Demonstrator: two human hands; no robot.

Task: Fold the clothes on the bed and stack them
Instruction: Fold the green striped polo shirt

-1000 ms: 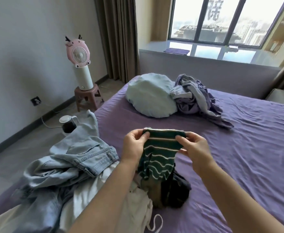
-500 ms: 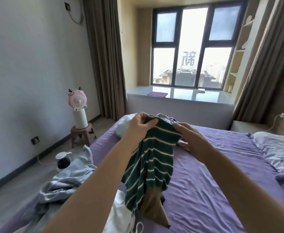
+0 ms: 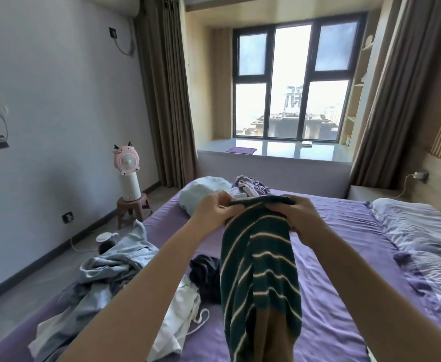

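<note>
A dark green garment with cream stripes and a brown lower part (image 3: 260,270) hangs in the air above the purple bed (image 3: 344,257). My left hand (image 3: 215,212) pinches its top edge on the left, and my right hand (image 3: 301,218) grips the same edge on the right. Under my left arm lies a heap of light denim (image 3: 109,273) with a white garment (image 3: 180,317) at the bed's left edge. A black garment (image 3: 205,274) lies crumpled just left of the hanging cloth.
A pale blue bundle (image 3: 201,194) and a lilac crumpled garment (image 3: 250,185) lie at the bed's far end. A striped pillow (image 3: 423,231) sits right. On the floor left stand a pink fan (image 3: 126,165) on a stool and a kettle (image 3: 107,240).
Both hands have lifted the striped garment clear of the pile, so it now hangs at full length. The view has tilted up toward the window.
</note>
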